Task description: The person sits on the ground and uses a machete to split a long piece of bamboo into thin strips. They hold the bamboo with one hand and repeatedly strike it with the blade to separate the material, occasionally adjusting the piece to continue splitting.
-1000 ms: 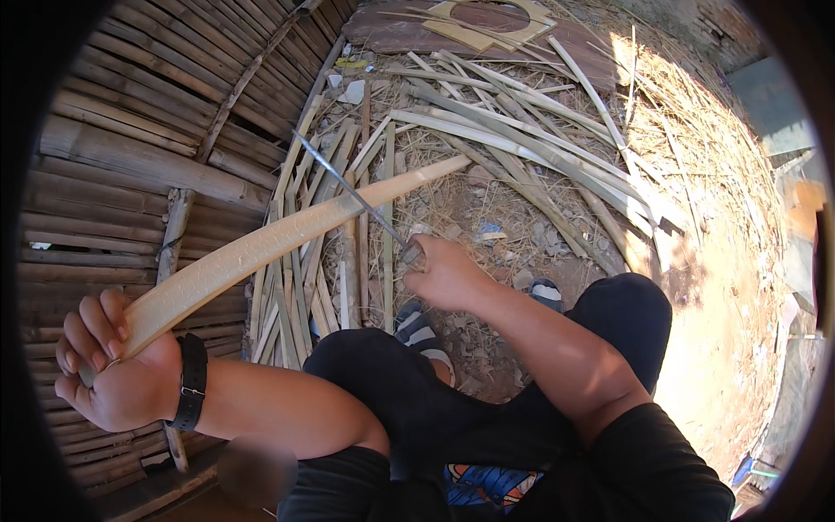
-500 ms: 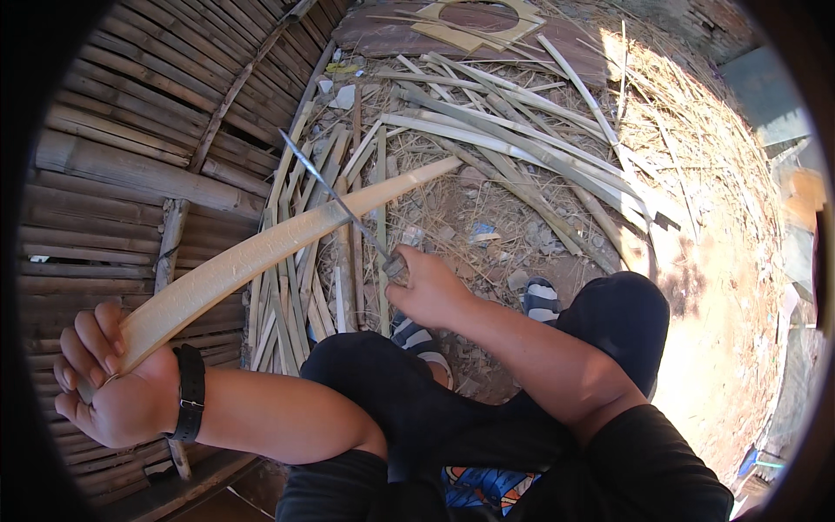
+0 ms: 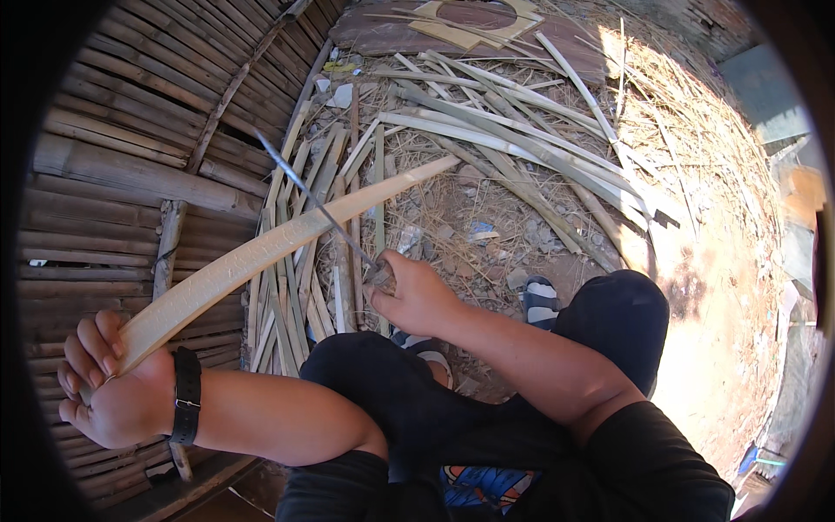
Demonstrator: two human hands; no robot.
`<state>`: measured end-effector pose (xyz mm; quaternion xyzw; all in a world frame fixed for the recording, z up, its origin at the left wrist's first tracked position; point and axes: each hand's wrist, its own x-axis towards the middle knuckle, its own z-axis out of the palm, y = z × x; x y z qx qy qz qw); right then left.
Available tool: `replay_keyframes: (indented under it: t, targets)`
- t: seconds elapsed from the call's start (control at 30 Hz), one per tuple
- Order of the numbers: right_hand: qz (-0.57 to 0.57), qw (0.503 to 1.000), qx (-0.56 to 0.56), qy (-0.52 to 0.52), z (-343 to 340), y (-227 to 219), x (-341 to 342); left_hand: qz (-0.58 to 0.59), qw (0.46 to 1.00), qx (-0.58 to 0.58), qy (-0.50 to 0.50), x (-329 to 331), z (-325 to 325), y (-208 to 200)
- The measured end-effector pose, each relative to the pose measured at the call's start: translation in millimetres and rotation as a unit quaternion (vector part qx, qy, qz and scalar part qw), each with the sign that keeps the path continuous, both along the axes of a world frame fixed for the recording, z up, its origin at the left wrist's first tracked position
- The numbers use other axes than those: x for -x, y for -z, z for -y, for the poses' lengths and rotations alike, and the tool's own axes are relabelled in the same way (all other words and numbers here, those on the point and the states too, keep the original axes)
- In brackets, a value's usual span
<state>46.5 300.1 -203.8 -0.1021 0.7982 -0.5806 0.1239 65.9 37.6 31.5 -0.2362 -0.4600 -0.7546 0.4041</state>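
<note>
A long, pale strip of split bamboo [image 3: 261, 252] slants from the lower left up to the middle, its narrow end over the ground litter. My left hand [image 3: 122, 387], a dark strap at its wrist, is wrapped round the strip's near end. In my right hand [image 3: 409, 294] is the handle of a long, thin-bladed knife [image 3: 322, 207], the fingers closed on it. The blade crosses the strip a little past its middle and points up and left. Whether the edge bites into the strip cannot be made out.
A wall of bamboo slats [image 3: 104, 226] rises on the left. Beside it lies a heap of split bamboo strips [image 3: 283, 304], with more long strips [image 3: 522, 143] farther off. Straw [image 3: 696, 130] covers the sunlit ground at right. A board with a round cutout [image 3: 430, 30] lies at the back.
My right hand and the knife have shifted slightly left and down, so the blade crosses the bamboo strip nearer my left hand. The strip and my left hand have hardly moved.
</note>
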Motion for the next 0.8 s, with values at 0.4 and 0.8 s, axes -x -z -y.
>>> replay_keyframes:
  t: [0.4,0.8]
  targets:
    - [0.072,0.995,-0.028,0.067,5,43,8,0.089,0.966,-0.106,-0.22,14,-8,-1]
    - [0.061,0.99,-0.03,-0.122,-47,-32,42,-0.006,0.989,0.026,0.145,15,22,11]
